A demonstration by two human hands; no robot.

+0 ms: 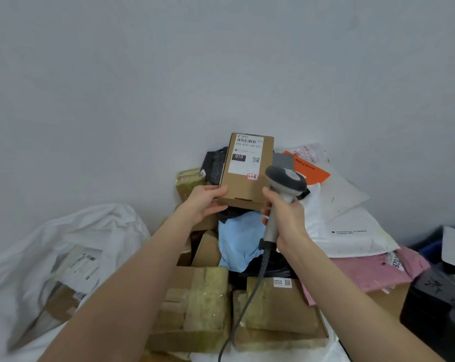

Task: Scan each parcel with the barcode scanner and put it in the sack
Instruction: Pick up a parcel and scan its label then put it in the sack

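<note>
Cardboard parcel (243,176) in curled left grip (204,202)

Holding a cardboard box (243,188) by its near end in the left hand (203,202), label facing the camera. Gripping the barcode scanner (286,181) in the right hand (286,222), head near that label. Below, heaped parcels (208,296); at left, a white sack (64,231).

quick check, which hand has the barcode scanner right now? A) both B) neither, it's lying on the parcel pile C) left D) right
D: the right hand grips the barcode scanner by its handle, while the left hand holds the labelled cardboard box in front of it.
</note>
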